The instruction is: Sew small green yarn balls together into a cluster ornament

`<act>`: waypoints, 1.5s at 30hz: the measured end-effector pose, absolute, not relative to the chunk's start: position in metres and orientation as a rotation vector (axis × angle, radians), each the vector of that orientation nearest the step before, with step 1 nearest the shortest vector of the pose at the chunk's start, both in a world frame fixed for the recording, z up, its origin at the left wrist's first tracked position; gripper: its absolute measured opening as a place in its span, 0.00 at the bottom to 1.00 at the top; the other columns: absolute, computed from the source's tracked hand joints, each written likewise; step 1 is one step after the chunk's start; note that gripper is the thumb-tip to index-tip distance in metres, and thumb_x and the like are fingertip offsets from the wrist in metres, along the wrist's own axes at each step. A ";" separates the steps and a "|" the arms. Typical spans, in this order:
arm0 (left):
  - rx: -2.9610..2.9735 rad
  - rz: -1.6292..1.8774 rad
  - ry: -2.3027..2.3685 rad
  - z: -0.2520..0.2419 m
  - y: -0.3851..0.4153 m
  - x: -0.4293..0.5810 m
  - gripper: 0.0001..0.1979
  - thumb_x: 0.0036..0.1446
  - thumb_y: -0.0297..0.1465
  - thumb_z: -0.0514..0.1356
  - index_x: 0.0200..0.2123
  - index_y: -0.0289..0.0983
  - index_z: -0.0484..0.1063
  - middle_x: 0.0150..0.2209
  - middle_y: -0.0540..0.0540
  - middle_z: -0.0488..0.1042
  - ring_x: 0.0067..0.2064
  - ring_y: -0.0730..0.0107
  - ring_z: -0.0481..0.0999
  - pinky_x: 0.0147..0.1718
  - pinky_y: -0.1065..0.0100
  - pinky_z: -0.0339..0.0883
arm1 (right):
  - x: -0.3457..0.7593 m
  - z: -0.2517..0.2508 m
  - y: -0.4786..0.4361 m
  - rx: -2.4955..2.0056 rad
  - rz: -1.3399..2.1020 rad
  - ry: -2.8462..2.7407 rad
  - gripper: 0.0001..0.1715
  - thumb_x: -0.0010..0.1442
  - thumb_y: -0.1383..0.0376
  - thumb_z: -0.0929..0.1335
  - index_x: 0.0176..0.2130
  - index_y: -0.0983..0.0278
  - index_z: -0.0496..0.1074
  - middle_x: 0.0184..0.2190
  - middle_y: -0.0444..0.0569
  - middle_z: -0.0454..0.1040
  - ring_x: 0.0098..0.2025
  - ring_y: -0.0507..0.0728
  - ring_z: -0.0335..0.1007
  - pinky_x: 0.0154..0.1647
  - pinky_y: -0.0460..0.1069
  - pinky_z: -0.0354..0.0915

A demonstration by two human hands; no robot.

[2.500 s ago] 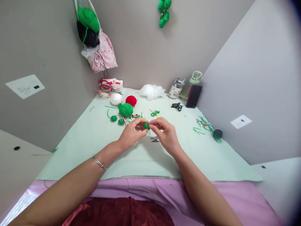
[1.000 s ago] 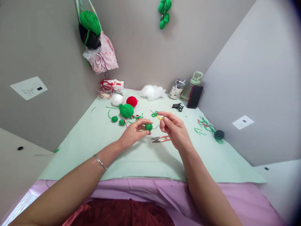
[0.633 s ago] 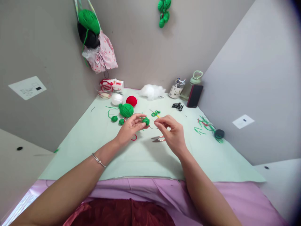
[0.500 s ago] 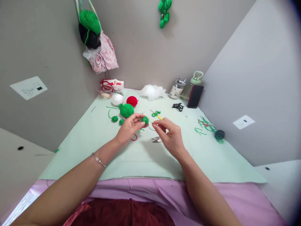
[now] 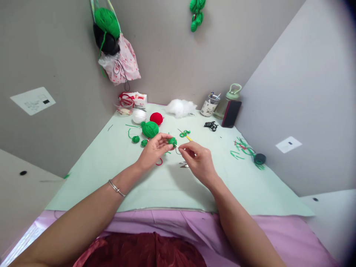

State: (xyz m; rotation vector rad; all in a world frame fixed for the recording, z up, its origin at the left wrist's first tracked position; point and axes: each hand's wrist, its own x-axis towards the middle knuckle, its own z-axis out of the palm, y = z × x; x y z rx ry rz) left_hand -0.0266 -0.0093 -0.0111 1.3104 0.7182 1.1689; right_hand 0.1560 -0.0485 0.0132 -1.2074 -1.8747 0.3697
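Note:
A small green crocheted ball with dark thread on it is pinched in the fingers of my left hand. My right hand closes its thumb and forefinger on a thin pale needle, whose tip meets the ball's right side. Dark thread loops below the ball between the hands. Partly covered by my right hand, a pair of scissors lies on the table. Left of my left hand are two more small green balls, one of them with a yarn tail.
Behind my hands lie green yarn, red yarn, white yarn and white stuffing. A yellow-handled hook, a black claw clip, a pen cup, a bottle and a phone stand or lie rightward. Yarn scraps surround black tape.
My right hand has moved slightly left, bringing the needle up against the green ball. The left hand keeps its hold on the ball; the view has shifted a little.

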 end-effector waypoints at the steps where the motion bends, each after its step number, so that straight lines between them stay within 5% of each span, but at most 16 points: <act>1: 1.318 1.175 0.728 -0.011 -0.009 -0.027 0.17 0.55 0.35 0.67 0.46 0.36 0.70 0.43 0.45 0.74 0.47 0.66 0.74 0.52 0.59 0.68 | 0.156 0.014 -0.049 -1.217 0.399 -1.859 0.07 0.63 0.66 0.67 0.34 0.63 0.76 0.26 0.44 0.71 0.26 0.51 0.62 0.29 0.47 0.58; 32: 1.215 1.204 0.686 -0.011 -0.012 -0.024 0.16 0.52 0.33 0.69 0.41 0.37 0.69 0.42 0.47 0.75 0.44 0.68 0.75 0.49 0.60 0.69 | 0.150 0.007 -0.047 -1.219 0.525 -1.760 0.08 0.63 0.62 0.67 0.36 0.62 0.75 0.30 0.47 0.76 0.26 0.52 0.64 0.29 0.48 0.61; 45: 1.056 1.117 0.650 -0.009 -0.017 -0.022 0.16 0.52 0.33 0.70 0.39 0.38 0.68 0.36 0.51 0.76 0.40 0.71 0.77 0.49 0.61 0.69 | 0.148 0.004 -0.042 -1.191 0.825 -1.622 0.08 0.61 0.60 0.68 0.33 0.62 0.69 0.23 0.41 0.68 0.24 0.50 0.59 0.26 0.46 0.57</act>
